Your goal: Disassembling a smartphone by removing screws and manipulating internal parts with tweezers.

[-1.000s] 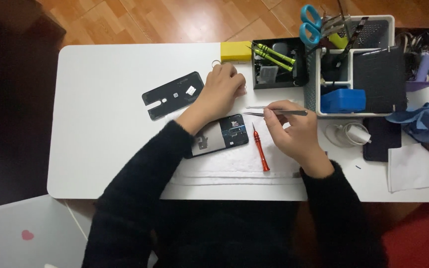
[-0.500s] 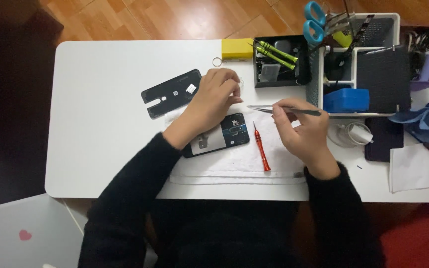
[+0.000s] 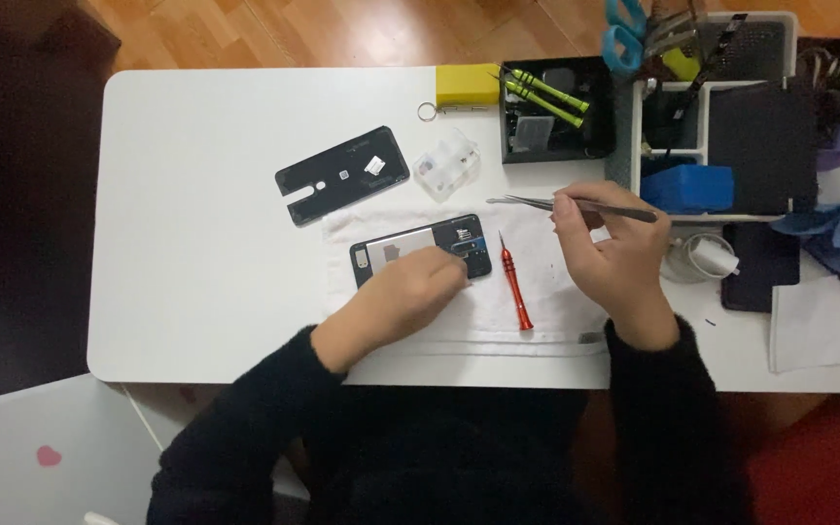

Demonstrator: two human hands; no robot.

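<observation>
Your left hand (image 3: 410, 292) has dropped from the parts box (image 3: 446, 165) onto the opened phone (image 3: 420, 251), steadying it, while your right hand (image 3: 605, 248) pinches the tweezers (image 3: 566, 203).

White table (image 3: 196, 243) bears white cloth (image 3: 556, 311), black back cover (image 3: 342, 175), organizer tray (image 3: 634, 126).

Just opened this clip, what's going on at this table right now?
A person sits at a white table working on an opened phone that lies on a white cloth. The left hand rests on the phone's lower edge, and the right hand holds metal tweezers above the cloth, apart from the phone. A red screwdriver lies between the hands. The phone's black back cover sits off to the side, next to a small clear parts box.
</observation>
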